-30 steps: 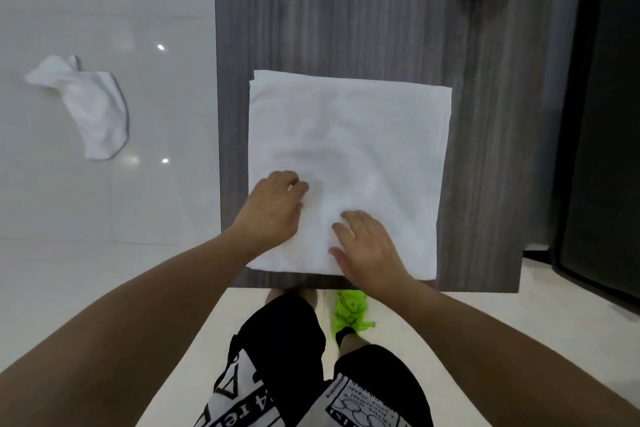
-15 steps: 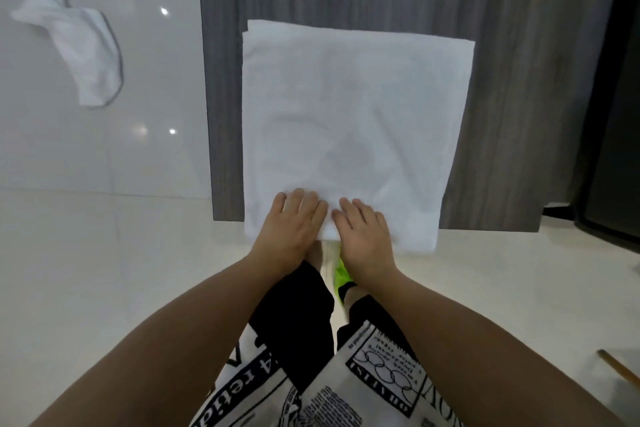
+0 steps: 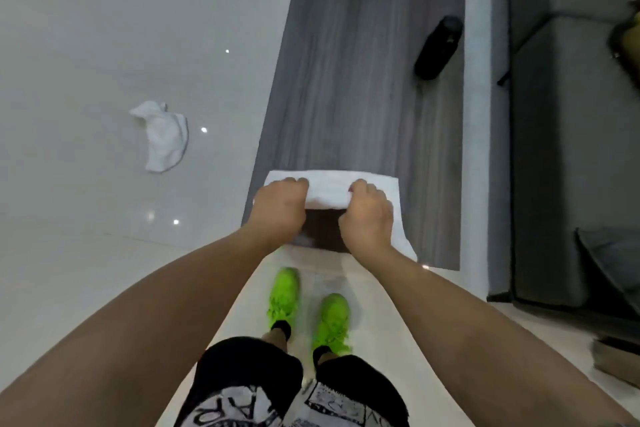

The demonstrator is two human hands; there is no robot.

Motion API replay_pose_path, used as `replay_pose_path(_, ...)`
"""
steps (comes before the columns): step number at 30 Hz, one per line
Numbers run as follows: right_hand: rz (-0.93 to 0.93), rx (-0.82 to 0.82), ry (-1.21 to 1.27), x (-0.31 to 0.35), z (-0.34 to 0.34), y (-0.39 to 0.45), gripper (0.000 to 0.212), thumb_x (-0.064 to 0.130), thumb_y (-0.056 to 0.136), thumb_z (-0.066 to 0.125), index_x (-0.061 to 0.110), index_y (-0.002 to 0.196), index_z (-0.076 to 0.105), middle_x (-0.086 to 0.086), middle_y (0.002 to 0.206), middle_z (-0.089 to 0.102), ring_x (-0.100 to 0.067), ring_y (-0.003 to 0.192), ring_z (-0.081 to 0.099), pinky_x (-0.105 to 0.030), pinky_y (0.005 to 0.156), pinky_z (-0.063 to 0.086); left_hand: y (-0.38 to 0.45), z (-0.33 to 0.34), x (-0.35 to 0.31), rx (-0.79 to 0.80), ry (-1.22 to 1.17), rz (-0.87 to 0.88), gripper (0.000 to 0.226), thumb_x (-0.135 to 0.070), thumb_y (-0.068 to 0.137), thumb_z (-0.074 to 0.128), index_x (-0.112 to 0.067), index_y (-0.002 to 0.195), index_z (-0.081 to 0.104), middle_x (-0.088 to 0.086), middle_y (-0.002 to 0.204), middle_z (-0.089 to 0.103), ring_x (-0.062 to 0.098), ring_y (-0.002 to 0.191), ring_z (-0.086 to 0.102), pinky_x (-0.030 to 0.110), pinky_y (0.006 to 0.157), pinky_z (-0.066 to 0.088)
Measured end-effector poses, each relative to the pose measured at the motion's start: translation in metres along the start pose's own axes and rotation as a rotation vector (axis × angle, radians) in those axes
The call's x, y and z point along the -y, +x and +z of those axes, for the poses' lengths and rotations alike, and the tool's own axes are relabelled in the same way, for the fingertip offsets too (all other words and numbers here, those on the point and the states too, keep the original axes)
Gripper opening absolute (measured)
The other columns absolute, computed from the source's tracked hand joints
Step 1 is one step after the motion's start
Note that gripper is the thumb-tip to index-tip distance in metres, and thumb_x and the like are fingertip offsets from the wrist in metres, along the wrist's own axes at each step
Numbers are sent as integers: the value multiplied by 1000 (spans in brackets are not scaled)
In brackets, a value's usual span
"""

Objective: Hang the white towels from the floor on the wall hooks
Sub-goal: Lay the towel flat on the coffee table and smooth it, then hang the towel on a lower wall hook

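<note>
Nearest the camera, two green shoes (image 3: 306,314) stand on the pale floor (image 3: 86,270) below black-and-white printed shorts (image 3: 294,388). Just beyond them, both hands are clamped on the near fold of a white towel (image 3: 329,189): the left hand (image 3: 278,210) grips its left part, the right hand (image 3: 367,215) its right part, the two a little apart with the fold bunched between them. The towel lies at the near end of the grey wood-grain counter (image 3: 363,97), one side hanging past the right hand. Farther left, a second white towel (image 3: 162,139) lies crumpled on the floor, well apart from the counter. Farther along the counter lies a black bottle-like object (image 3: 438,47); whether it holds anything cannot be told.
</note>
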State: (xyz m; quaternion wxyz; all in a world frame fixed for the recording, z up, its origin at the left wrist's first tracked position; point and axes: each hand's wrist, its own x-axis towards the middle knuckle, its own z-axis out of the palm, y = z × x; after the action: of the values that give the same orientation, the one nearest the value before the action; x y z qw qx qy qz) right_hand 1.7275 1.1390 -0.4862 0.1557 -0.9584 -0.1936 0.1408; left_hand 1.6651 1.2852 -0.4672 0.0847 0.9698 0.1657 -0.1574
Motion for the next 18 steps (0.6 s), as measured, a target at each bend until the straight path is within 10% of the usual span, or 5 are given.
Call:
replay_pose_path(8,-393,-201,-116,140,-95,1,15,-1,79,50,12,86,52,-9,91,60,-32,87,56,-34,70,32,-83,-134,92,-355,-92,-171,11,-4,80,46,-14,83,51,-3,66,42,22,63,48,29,51,26)
replay_pose_path(18,-952,-247,-35,435,-90,-161,8,16,65,40,18,71,46,-3,64,57,-29,59,42,-32,57,26,-343,-208,333,-618,-183,-471,19,-3,73,40,-18,74,53,2,70,54,22,67,53,28,49,34)
